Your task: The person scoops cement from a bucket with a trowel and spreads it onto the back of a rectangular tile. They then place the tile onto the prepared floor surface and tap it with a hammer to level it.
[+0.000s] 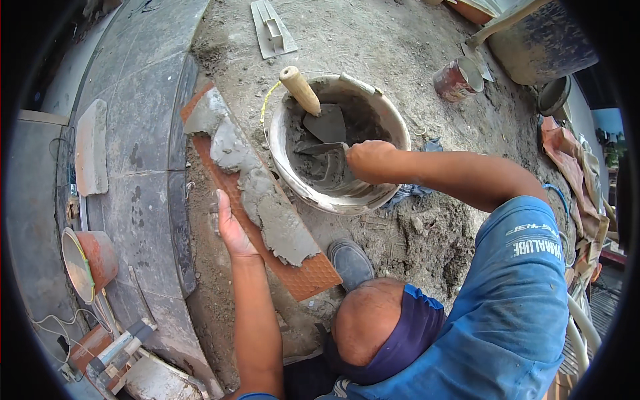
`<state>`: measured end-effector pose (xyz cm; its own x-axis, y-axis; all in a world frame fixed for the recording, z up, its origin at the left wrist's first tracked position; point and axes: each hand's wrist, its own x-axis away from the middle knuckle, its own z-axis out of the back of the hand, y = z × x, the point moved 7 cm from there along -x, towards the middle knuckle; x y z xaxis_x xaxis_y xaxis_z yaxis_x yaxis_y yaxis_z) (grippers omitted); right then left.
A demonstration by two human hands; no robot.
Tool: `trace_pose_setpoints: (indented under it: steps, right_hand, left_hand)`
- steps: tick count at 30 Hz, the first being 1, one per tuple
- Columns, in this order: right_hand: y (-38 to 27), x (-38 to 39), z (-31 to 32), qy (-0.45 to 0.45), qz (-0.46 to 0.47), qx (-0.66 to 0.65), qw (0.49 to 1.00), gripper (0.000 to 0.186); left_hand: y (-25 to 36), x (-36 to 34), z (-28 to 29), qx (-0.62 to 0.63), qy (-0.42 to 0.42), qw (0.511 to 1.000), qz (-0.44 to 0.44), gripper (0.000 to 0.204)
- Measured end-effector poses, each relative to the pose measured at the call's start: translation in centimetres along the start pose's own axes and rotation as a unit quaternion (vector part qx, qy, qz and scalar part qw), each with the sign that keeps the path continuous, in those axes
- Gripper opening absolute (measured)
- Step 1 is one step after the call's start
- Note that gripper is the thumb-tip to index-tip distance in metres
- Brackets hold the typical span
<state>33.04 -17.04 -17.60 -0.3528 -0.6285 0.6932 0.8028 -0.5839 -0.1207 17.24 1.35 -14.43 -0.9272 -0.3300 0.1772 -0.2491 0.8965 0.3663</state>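
Observation:
My left hand (237, 230) supports the left edge of a long reddish-brown tile (308, 277) with a textured back. Thick wet grey mortar (257, 193) lies in uneven lumps along the tile. My right hand (373, 162) is closed inside the round bucket (393, 123), gripping a trowel (323, 148) whose blade reaches into the mortar; its handle is hidden in my fist. A second trowel (305, 93) with a thick wooden handle rests in the same bucket, its handle sticking up over the far rim.
A plastering float (272, 30) lies on the dirt ahead. Beyond the bucket at right are a paint can (459, 79) and a large dark tub (543, 43). Grey slabs (143, 133) run along the left, with an orange bucket (100, 260). My shoe (351, 263) is beside the tile.

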Motion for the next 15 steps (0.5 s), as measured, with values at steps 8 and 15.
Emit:
trace_pose_setpoints:
  steps: [8,15]
  right_hand:
    - [0.5,2.1,1.5,-0.094,0.041,0.059,0.993,0.028]
    - [1.3,0.9,-3.7,-0.209,0.098,0.069,0.971,0.035]
  left_hand:
    - [-3.1,-2.1,2.4,-0.035,0.052,0.997,0.041,0.057]
    - [-3.8,-2.0,1.8,-0.045,0.038,0.997,0.045,0.058]
